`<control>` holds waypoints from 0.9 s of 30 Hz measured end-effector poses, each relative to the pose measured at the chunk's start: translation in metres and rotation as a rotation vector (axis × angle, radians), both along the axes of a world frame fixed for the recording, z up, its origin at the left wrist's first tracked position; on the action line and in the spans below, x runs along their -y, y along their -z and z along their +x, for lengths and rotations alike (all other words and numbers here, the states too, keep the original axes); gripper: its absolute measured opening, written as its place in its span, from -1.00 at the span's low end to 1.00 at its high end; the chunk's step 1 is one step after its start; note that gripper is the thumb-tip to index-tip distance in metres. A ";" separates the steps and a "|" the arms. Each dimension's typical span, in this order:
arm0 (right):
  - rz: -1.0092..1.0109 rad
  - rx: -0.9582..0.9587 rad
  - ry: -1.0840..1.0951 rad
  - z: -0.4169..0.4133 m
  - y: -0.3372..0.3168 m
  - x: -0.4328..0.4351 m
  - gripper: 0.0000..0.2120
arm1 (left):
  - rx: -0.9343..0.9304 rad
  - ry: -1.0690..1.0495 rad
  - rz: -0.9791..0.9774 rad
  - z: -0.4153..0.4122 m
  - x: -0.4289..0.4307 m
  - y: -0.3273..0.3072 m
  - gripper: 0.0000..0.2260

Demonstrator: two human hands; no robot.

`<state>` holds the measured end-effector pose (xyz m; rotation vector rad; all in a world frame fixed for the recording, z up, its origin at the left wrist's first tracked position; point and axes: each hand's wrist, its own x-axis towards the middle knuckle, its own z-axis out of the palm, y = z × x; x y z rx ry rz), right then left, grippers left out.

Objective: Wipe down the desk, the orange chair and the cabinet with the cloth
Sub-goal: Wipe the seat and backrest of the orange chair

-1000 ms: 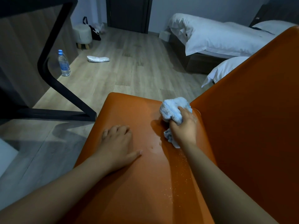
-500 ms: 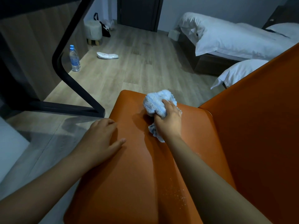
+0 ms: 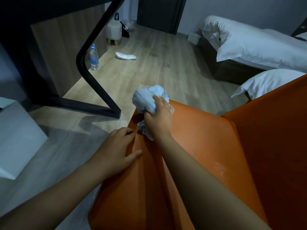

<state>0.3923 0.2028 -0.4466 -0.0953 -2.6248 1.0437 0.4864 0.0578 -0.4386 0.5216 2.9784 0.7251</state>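
The orange chair [image 3: 207,146] fills the lower right, its seat in front of me and its backrest rising at the right. My right hand [image 3: 159,120] grips a crumpled light blue cloth [image 3: 147,98] at the seat's far left corner, partly over the edge. My left hand [image 3: 119,146] rests flat on the seat's left edge, fingers straight, just below the cloth. The dark desk [image 3: 49,7] stands at the upper left, with its black angled leg [image 3: 93,77] reaching down to the floor. A few wet specks show on the seat near my right forearm.
A water bottle [image 3: 94,58] stands on the wooden floor beside the desk leg. A white slipper [image 3: 126,55] lies further out. A small stool [image 3: 113,33] and a dark bag sit near the door. A bed with white bedding [image 3: 249,45] is at the right. A pale block [image 3: 18,138] sits low left.
My right hand has drawn the cloth leftwards across the seat, from beside the backrest to the far left corner. My left hand slid left to the seat's edge. The view swung right.
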 end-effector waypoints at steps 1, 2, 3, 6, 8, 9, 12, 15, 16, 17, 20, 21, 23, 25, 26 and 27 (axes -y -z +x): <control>-0.013 -0.007 0.000 -0.001 -0.001 0.002 -0.33 | 0.000 0.002 0.003 0.000 0.000 0.000 -0.35; -0.041 -0.015 -0.006 -0.002 -0.001 0.004 -0.35 | -0.004 0.003 0.006 0.001 0.000 0.000 -0.34; -0.086 -0.021 -0.019 -0.002 -0.003 0.006 -0.39 | -0.004 0.002 0.008 0.001 0.000 0.000 -0.36; -0.198 -0.049 -0.050 0.003 -0.010 0.006 -0.55 | -0.011 0.000 0.013 0.001 0.000 0.000 -0.39; -0.246 -0.083 -0.043 0.013 -0.021 0.000 -0.67 | -0.003 0.004 0.016 0.000 -0.001 -0.003 -0.41; -0.276 -0.110 -0.036 0.018 -0.029 -0.004 -0.73 | 0.000 0.006 0.012 0.000 -0.001 -0.004 -0.42; -0.319 -0.184 -0.022 0.034 -0.058 -0.026 -0.75 | 0.008 0.004 -0.007 0.003 -0.006 -0.011 -0.43; -0.301 -0.189 -0.015 0.051 -0.081 -0.059 -0.78 | -0.010 0.034 -0.020 0.008 -0.017 -0.019 -0.46; -0.282 -0.202 -0.003 0.057 -0.085 -0.071 -0.75 | -0.016 0.047 -0.018 0.011 -0.022 -0.022 -0.47; -0.261 -0.214 0.017 0.064 -0.089 -0.084 -0.70 | -0.021 0.061 -0.014 0.014 -0.027 -0.025 -0.48; -0.200 -0.205 0.094 0.085 -0.089 -0.121 -0.65 | -0.022 0.098 -0.011 0.023 -0.045 -0.032 -0.47; -0.181 -0.203 0.128 0.091 -0.087 -0.132 -0.67 | -0.016 0.110 -0.023 0.025 -0.050 -0.034 -0.47; -0.139 -0.199 0.192 0.103 -0.081 -0.152 -0.67 | -0.011 0.138 -0.050 0.031 -0.060 -0.034 -0.46; -0.119 -0.199 0.219 0.115 -0.077 -0.169 -0.65 | -0.007 0.170 -0.065 0.037 -0.069 -0.034 -0.44; -0.111 -0.191 0.230 0.122 -0.076 -0.176 -0.65 | -0.003 0.185 -0.073 0.039 -0.073 -0.034 -0.44; -0.098 -0.179 0.245 0.128 -0.075 -0.183 -0.64 | 0.002 0.197 -0.082 0.042 -0.078 -0.033 -0.44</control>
